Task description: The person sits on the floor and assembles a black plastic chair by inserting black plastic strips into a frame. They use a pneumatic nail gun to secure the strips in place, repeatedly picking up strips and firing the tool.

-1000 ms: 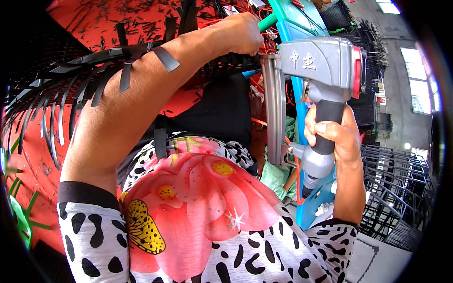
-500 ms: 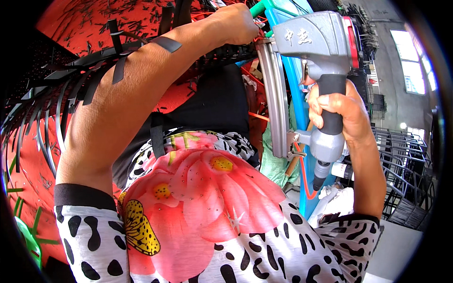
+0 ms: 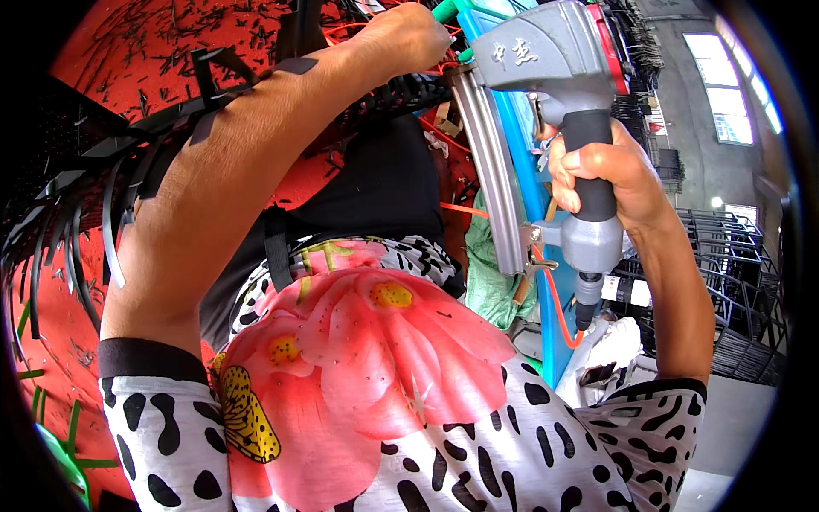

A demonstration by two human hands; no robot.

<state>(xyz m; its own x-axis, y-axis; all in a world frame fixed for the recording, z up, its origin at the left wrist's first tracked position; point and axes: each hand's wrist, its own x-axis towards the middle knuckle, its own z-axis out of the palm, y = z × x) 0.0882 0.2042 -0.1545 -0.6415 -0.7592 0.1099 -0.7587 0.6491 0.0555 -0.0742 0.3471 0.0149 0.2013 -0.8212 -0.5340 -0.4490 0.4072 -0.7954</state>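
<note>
raised higher since half-second ago, grey pneumatic nail gun [image 3: 546, 60] now sits close beside left hand [image 3: 408, 36]; right hand [image 3: 607, 175] fingers wrapped tight round black grip. left fingers closed, pinching black woven strips [image 3: 384, 94] on frame; nailing looks imminent.

The nail gun [image 3: 546, 102] is sitting upright in the right hand [image 3: 601, 175], right of centre; the left hand [image 3: 405, 38] is lying just left of its nose, on woven strips [image 3: 384, 94]; wire racks [image 3: 734, 290] are standing far right; a hose [image 3: 559, 307] is hanging below the gun.
</note>
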